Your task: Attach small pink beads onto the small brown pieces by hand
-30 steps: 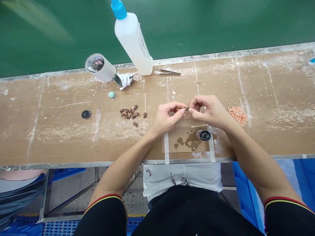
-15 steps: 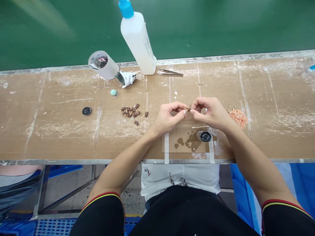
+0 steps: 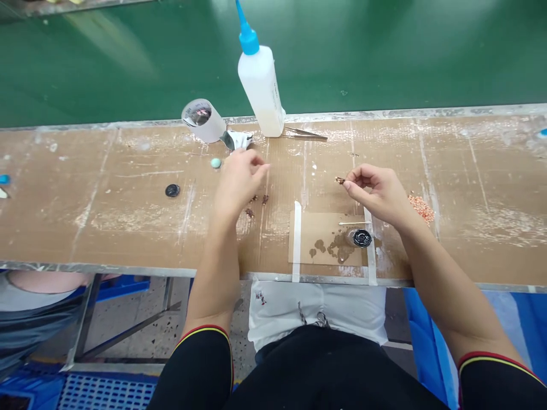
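My right hand [image 3: 378,191] pinches a tiny brown part [image 3: 340,180] between thumb and forefinger, held just above the brown bench top [image 3: 106,216]. My left hand [image 3: 239,179] hovers with fingers curled over the pile of small brown parts [image 3: 256,202], hiding most of it; I cannot tell whether it holds one. A small pile of pink-orange beads [image 3: 421,207] lies right of my right hand. A black round cap [image 3: 362,237] and a thin stick [image 3: 354,222] sit on a taped square with dark stains below my right hand.
At the bench's far edge stand a white squeeze bottle with a blue nozzle [image 3: 260,88], a tipped white cup [image 3: 203,121], a crumpled scrap [image 3: 239,139] and tweezers [image 3: 305,134]. A mint bead [image 3: 216,163] and a black disc [image 3: 172,191] lie left.
My hands have parted. The left hand moved left to the pile of brown parts, and the right hand kept the tiny brown part. The camera view shifted left.
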Tool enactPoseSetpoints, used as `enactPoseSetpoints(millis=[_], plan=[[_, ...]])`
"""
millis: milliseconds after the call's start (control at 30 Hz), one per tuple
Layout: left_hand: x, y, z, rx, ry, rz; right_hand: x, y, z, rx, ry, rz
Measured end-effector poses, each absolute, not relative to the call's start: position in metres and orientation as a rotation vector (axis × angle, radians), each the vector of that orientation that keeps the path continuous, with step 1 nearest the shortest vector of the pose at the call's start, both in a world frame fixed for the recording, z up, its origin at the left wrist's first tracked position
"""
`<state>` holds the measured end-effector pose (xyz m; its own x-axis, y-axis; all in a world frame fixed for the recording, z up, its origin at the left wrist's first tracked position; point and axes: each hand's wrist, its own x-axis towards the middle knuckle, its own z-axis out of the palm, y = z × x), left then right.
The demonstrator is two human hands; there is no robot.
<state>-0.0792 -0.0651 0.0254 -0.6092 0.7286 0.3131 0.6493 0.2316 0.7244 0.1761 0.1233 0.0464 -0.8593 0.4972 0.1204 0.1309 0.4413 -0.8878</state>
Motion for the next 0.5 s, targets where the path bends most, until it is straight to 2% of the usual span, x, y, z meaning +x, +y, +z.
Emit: enactPoseSetpoints(millis=[100, 233, 367, 500], plan=[[-0.102, -0.079, 0.032, 1.168, 2.555, 0.97, 0.175, 0.125, 0.045, -0.525, -2.297, 1.37], [-0.084, -0.073, 0.07, 0.913, 2.512, 0.389, 0.18, 0.128, 0.046, -0.536, -2.235, 1.339], [-0.064, -0.064, 0.097, 0.904, 2.438, 0.155, 0.205, 0.14, 0.045, -0.676, -2.266, 1.23], [-0.067, -0.058, 0.093, 0.965, 2.461, 0.038, 0.255, 0.17, 0.035, -1.106, -2.245, 0.975]])
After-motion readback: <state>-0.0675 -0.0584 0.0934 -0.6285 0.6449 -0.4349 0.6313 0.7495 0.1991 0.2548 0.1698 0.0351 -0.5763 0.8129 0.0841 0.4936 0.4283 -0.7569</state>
